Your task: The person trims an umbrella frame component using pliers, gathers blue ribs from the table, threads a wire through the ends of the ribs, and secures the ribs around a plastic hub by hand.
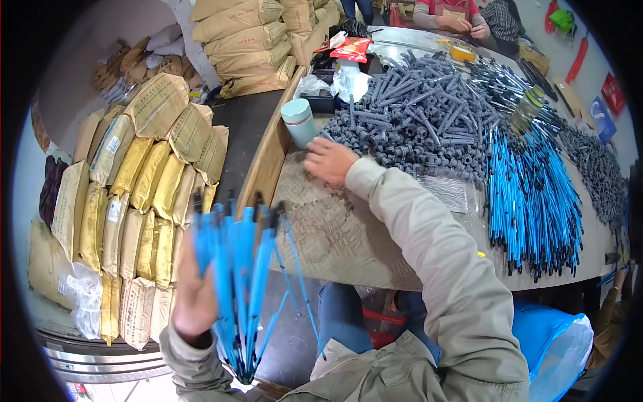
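Note:
A bundle of thin blue rods with black ends (248,268) fans out at the lower left, some of them blurred by motion. Wrapped around its left side, my left hand (195,298) grips it beside the table's wooden edge. My right hand (329,162) is low over the tabletop with its fingers loosely apart, and I see nothing in them. Just beyond those fingers stands a pale green canister with a lid (299,123). To the right of the hand spreads a big heap of grey plastic tube-like parts (418,110).
A wooden rail (264,175) edges the tabletop (335,234) on the left. More blue rods (532,201) lie piled at the right, near a clear jar (527,110). Stacked paper sacks (137,174) fill the left side. Another person's hands (462,25) work at the far end.

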